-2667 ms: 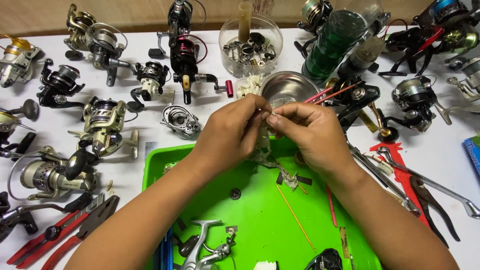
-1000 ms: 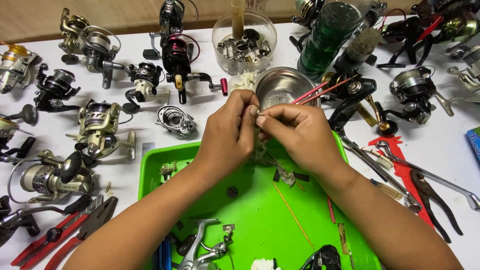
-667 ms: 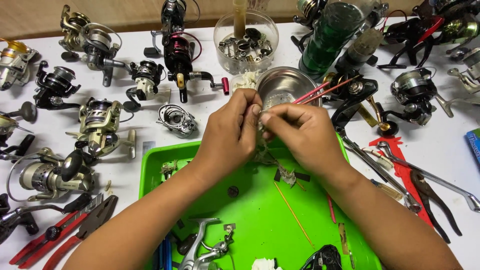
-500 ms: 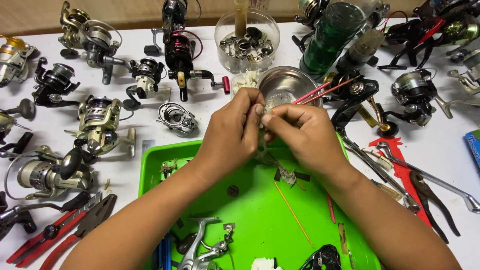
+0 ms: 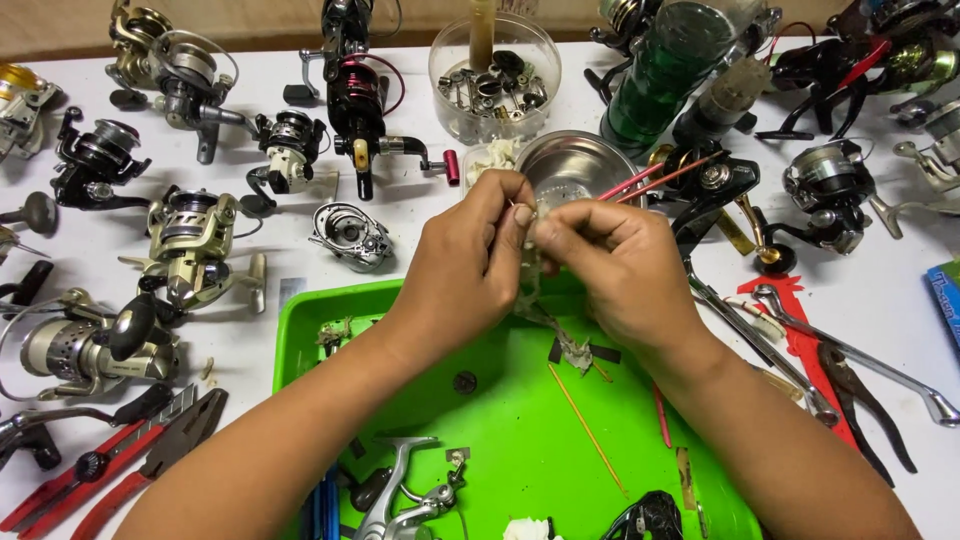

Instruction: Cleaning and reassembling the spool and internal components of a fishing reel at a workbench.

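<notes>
1. Our left hand (image 5: 465, 270) and right hand (image 5: 610, 265) meet fingertip to fingertip above the far edge of the green tray (image 5: 500, 420).
2. Both hands pinch a small pale part (image 5: 528, 222) between thumb and forefinger; it is too small for us to tell what it is.
3. The part sits just in front of the steel bowl (image 5: 580, 165), which stands on the table beyond the tray.
4. Below our hands, a small grey piece (image 5: 575, 350) lies on the tray, with an orange stick (image 5: 585, 430) near it.
5. A bare reel frame (image 5: 405, 495) lies at the tray's near edge.
6. Left of the tray we see reels, among them a gold reel (image 5: 195, 250), and red pliers (image 5: 110, 460).
7. A clear tub (image 5: 493, 65) of small metal parts stands beyond the bowl.
8. Right of the tray lie long metal tools (image 5: 850, 360).
</notes>
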